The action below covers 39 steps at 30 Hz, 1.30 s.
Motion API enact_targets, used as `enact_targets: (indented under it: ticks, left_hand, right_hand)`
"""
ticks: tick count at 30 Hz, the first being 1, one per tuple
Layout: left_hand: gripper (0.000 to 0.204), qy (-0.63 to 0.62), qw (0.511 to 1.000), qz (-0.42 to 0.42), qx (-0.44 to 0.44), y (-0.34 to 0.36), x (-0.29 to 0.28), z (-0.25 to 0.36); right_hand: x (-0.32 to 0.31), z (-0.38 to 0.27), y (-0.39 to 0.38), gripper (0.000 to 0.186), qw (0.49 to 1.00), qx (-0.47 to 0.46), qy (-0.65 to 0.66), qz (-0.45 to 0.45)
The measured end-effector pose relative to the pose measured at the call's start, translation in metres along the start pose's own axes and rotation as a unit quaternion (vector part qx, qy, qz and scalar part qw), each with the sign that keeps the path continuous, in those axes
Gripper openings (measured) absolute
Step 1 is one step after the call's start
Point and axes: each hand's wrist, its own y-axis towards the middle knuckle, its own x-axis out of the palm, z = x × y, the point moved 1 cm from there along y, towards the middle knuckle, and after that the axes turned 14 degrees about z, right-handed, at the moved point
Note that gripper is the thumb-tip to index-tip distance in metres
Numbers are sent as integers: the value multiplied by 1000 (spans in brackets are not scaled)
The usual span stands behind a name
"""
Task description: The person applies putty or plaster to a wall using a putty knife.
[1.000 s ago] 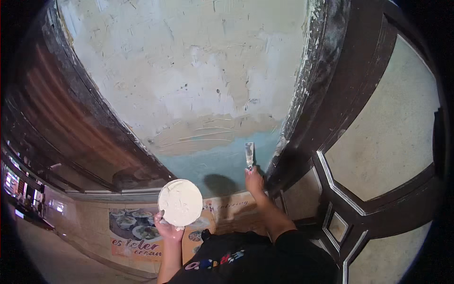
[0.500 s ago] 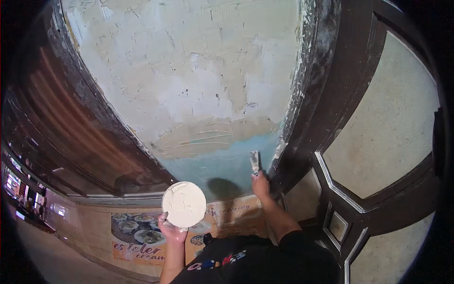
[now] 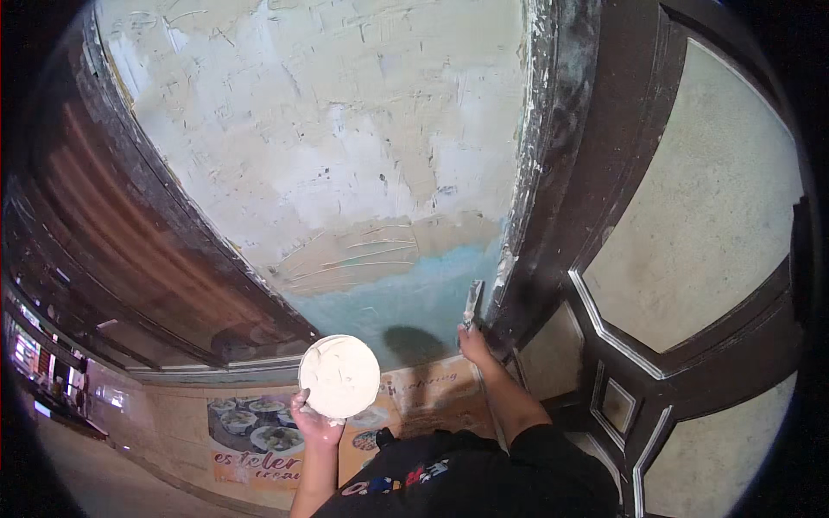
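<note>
My left hand grips a round white tub from below, its top filled with creamy, uneven paste. My right hand is closed on the handle of a metal putty knife, whose pale-smeared blade points up beside the right edge of the wall panel. The panel has patchy cream and white filler above, a tan band with raised streaks lower down, and a light blue-green strip at the bottom. A hand-shaped shadow falls on that strip.
Dark wooden frames border the panel. A carved door with pale inset panels is on the right, glossy brown boards on the left. A printed banner with food pictures lies low behind my arms; a bright distant interior shows at far left.
The putty knife has moved right and slightly down, its blade now tilted toward the frame edge. The tub has shifted slightly right and down, and the wall has slid left in view.
</note>
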Motion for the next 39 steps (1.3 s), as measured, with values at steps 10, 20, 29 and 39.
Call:
enact_targets:
  ticks: [10, 20, 29, 39]
  left_hand:
    - [60, -14, 999, 42, 11, 1, -10, 12]
    - [61, -23, 999, 25, -22, 12, -16, 52]
    - [58, -16, 999, 4, -33, 24, -16, 98]
    - [63, 24, 998, 47, -25, 38, -27, 130]
  right_hand:
    - [-10, -123, 47, 45, 985, -114, -10, 133]
    - [44, -123, -33, 44, 980, -158, -62, 107]
    - [60, -70, -9, 40, 975, -76, -194, 80]
    - [33, -219, -11, 39, 983, -29, -117, 138]
